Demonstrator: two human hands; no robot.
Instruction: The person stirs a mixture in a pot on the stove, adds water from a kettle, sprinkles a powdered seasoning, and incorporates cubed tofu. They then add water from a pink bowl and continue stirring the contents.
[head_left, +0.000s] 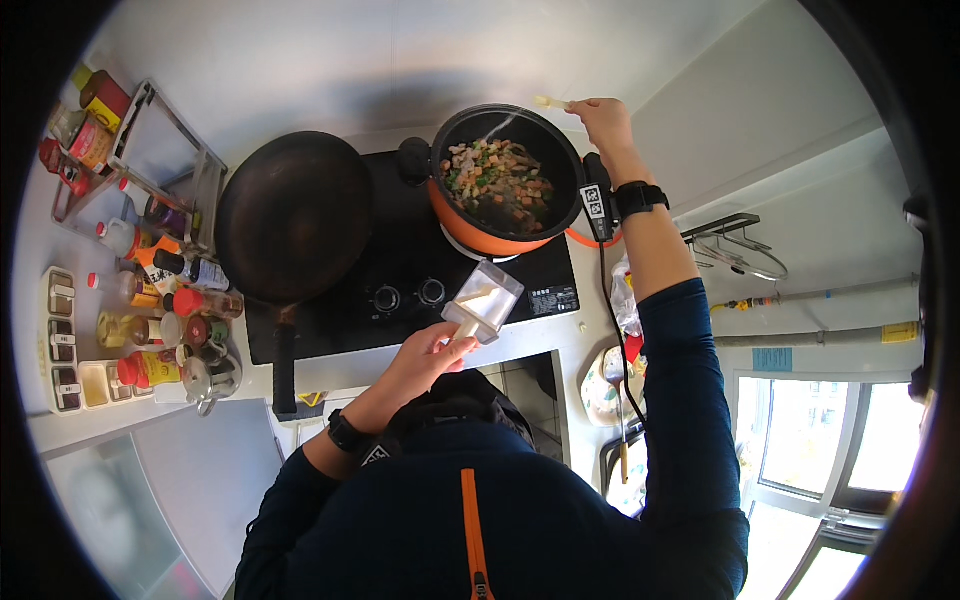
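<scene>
My left hand (435, 358) grips the pale handle of a clear plastic seasoning box (501, 292), held before the stove's front edge. White contents show through its walls. Past the far right rim of an orange pot (491, 238), my right hand (604, 124) pinches a small cream spoon (551, 102). A thin whitish streak runs down inside the pot near the spoon's tip; whether it is falling powder I cannot tell. Inside the black-lined pot lies a mix of diced orange pieces, green bits and pale meat-like chunks (499, 180).
A large black wok (296, 217) occupies the left of the black cooktop (405, 255), its handle jutting over the front edge. Sauce bottles and jars (202, 304) crowd the left counter beside a metal rack (169, 150). Right of the stove, a long-handled turner (622, 420) lies by a plate (596, 386).
</scene>
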